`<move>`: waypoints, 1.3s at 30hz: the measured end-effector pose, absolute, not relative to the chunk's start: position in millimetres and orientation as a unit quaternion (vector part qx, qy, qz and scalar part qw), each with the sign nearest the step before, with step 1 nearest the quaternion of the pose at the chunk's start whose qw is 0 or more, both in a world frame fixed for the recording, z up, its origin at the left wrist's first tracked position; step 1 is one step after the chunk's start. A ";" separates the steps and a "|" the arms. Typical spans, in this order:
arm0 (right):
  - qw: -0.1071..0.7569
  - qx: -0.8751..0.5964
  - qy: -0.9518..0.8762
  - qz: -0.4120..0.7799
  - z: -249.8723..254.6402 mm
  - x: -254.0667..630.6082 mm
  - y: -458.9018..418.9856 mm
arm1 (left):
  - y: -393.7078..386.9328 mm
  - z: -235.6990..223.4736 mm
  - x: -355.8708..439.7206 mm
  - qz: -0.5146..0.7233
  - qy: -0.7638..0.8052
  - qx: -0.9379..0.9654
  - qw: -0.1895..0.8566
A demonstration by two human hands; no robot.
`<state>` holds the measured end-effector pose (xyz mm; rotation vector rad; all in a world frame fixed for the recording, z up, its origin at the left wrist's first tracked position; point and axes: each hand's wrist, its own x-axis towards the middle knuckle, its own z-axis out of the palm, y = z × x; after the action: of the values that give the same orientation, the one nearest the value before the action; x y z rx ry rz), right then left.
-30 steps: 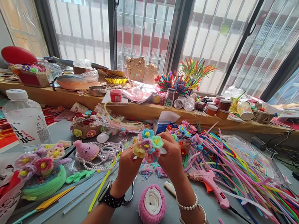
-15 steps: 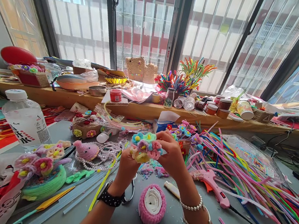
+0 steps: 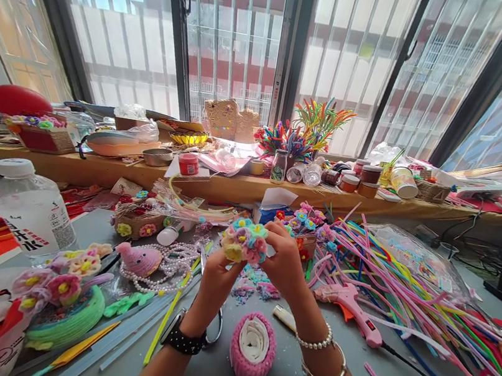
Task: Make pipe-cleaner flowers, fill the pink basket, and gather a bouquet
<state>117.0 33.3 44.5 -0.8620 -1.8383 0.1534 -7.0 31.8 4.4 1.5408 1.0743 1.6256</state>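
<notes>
A bunch of fuzzy pipe-cleaner flowers [image 3: 243,238] in blue, green, pink, purple and yellow is held up over the table. My left hand [image 3: 217,280] is closed around it from below; the stems are hidden by the fingers. At the bunch's right side, my right hand [image 3: 286,262] has its fingers bent and pressed against the outer flowers. Below the hands stands a round pink fuzzy pot [image 3: 251,367] with a rolled white filling [image 3: 252,341]. Behind my left wrist lie scissors [image 3: 217,329], partly covered. A cream-handled tool [image 3: 284,317] rests near my right forearm.
On the right are a pink glue gun [image 3: 355,313] with its cord and a heap of pipe cleaners [image 3: 410,287]. To the left stand a water bottle [image 3: 34,206], a green flower piece [image 3: 71,318], a pink fuzzy figure [image 3: 139,259], pearl strings [image 3: 178,265] and glue sticks [image 3: 135,328].
The flower bunch has turned clockwise between my hands, its yellow flower moving from the bottom towards the lower left. The whole view has shifted slightly. The pink pot stays in place.
</notes>
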 end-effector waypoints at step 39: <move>0.648 -0.658 -0.372 0.089 -29.3 242.2 108.2 | 39.2 -1.1 -7.8 0.584 0.519 0.547 0.300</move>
<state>242.2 108.2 -29.3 -1.4958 -0.8463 0.2033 -7.8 39.2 -1.1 1.4524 1.3785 1.5493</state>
